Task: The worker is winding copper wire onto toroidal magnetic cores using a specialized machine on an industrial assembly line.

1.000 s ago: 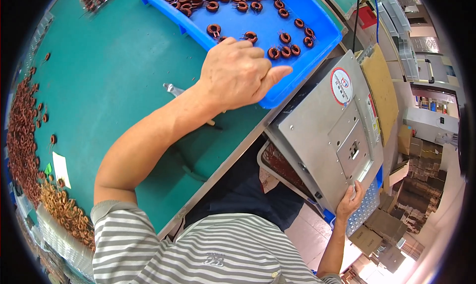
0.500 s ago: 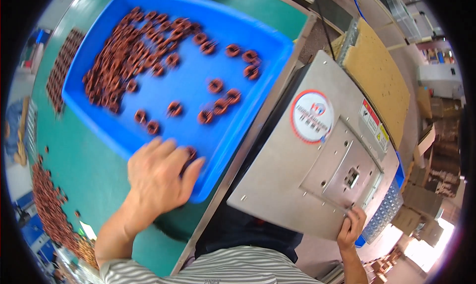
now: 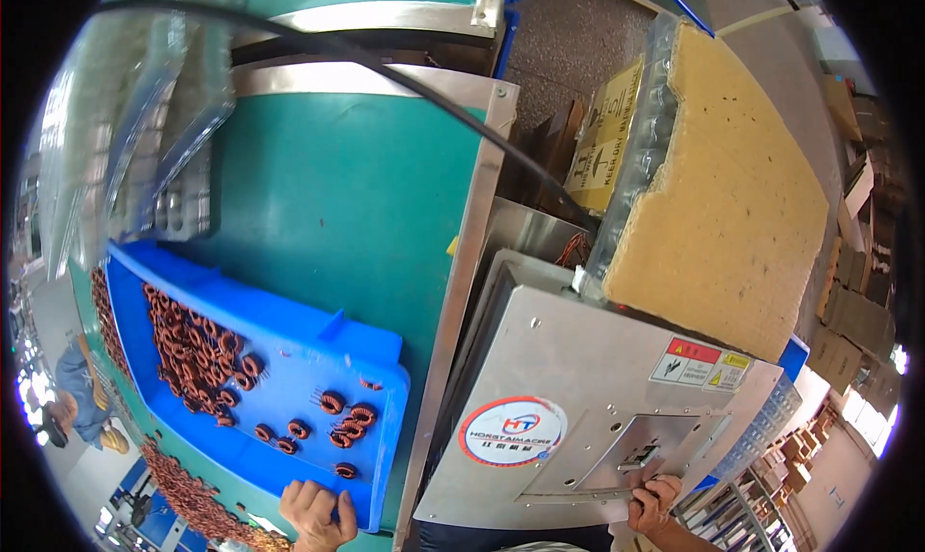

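A blue plastic tray (image 3: 252,297) on the green bench holds many copper-wound ring coils (image 3: 198,359), heaped toward its left side, with several loose ones nearer its right end. My left hand (image 3: 316,515) is at the tray's near edge, fingers curled in and thumb up; whatever they hold is hidden. A single ring coil (image 3: 346,470) lies just beyond that hand. My right hand (image 3: 655,502) rests at the near edge of a small raised metal plate with a slot (image 3: 641,454), set in a steel machine top (image 3: 578,359). Its fingers are bent together, their tips partly hidden.
More coils (image 3: 193,494) lie in a pile on the green bench (image 3: 337,186) left of the tray. Clear plastic trays (image 3: 178,118) are stacked behind. A black cable (image 3: 385,75) crosses above the bench. A cardboard sheet (image 3: 723,196) stands beyond the machine. Another person (image 3: 77,398) is at far left.
My view has tilted up, so the tray, machine and both hands sit lower in the picture. My left hand's fingers look more curled; my right hand stays by the slotted plate.
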### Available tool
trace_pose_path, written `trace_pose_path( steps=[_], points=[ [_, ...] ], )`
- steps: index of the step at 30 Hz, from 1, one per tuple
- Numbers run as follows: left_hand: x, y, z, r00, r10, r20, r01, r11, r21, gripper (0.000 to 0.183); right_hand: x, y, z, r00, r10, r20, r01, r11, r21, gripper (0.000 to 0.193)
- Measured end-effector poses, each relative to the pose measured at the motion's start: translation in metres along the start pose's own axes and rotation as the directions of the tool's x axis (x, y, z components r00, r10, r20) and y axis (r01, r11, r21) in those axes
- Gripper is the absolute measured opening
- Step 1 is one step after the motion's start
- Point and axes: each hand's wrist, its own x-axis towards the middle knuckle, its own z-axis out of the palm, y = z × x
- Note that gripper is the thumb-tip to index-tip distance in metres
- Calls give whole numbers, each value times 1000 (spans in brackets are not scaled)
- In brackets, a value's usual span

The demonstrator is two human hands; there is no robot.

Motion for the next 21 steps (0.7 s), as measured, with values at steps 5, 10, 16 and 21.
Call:
trace_pose_path(
  steps=[5,10,16,21],
  points=[
    [7,-1,2,997,-60,56,61,998,-4,23,1,2,2,1000,-9,22,9,1000,11,16],
    [2,-1,2,994,-68,90,67,998,13,22,1,4,8,1000,-16,-25,16,1000,26,16],
    [2,3,-1,976,-93,198,76,993,94,17,4,5,7,999,-5,-37,7,998,64,19],
    [-24,-23,-6,947,107,305,-142,985,97,8,9,7,7,1000,-2,-24,4,996,85,19]
  ],
)
